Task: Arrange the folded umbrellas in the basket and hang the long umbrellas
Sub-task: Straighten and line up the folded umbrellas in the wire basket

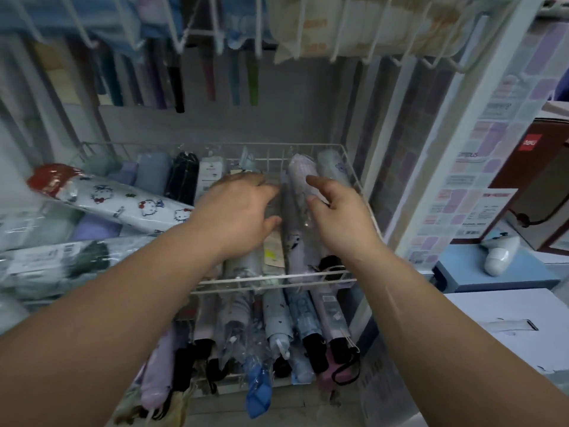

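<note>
Both hands reach into the upper wire basket (pixel 345 274) of a white display rack. The left hand (pixel 238 211) lies palm down with fingers loosely spread over the clear-wrapped folded umbrellas in the middle of the basket; whether it grips any of them cannot be told. The right hand (pixel 337 215) sits just to its 3 o'clock side, fingers curled and half open, its fingertips touching a lilac folded umbrella (pixel 300 211) in plastic wrap. That umbrella's long axis runs from 12 to 6 o'clock, its rounded end at the back wall of the basket and its dark handle end toward the front rim. A pale floral folded umbrella (pixel 332 167) lies parallel just to its right.

At 9 o'clock a white cat-print umbrella (pixel 123 203) with a red end lies slantwise across the others, its long axis running from 10 toward 4 o'clock. Below, the lower basket (pixel 234 379) holds a row of folded umbrellas with handles pointing toward 6 o'clock. Long umbrellas (pixel 209 75) hang upright from white hooks at 12 o'clock, blurred.
</note>
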{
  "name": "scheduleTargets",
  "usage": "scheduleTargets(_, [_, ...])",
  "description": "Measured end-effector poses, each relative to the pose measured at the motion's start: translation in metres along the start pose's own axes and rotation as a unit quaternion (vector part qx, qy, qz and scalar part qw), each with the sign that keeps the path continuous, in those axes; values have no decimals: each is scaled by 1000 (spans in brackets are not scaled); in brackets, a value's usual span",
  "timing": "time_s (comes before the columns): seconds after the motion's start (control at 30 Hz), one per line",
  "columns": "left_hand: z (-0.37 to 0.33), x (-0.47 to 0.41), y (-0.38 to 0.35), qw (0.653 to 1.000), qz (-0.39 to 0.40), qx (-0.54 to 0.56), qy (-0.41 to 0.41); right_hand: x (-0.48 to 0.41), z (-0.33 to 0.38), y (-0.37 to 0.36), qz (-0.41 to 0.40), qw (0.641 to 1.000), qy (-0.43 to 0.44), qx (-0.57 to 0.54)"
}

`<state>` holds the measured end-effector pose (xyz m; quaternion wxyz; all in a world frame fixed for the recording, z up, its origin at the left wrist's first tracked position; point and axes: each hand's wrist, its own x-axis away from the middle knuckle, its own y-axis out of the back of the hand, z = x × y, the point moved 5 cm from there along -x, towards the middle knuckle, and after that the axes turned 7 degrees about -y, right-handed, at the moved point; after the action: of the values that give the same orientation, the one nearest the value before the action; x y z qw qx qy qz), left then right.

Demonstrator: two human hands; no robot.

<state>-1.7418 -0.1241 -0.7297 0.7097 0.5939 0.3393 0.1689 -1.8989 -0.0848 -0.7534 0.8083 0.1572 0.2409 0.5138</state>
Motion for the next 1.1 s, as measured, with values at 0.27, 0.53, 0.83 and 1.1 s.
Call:
scheduleTargets(0.27, [89, 63, 40, 994, 10, -49, 102, 5, 60, -90, 111, 993, 45, 2])
scheduleTargets(0.53, [145, 105, 35, 964, 68, -120, 226, 13, 102, -142, 190, 976, 92, 61])
scheduleTargets(0.83, [141, 109, 31, 971, 9, -41, 234, 5, 118, -150, 299, 938, 121, 125])
scheduleTargets(1.1, [121, 82, 36, 968, -94, 98, 209, 5, 86, -89, 220, 964, 126, 79])
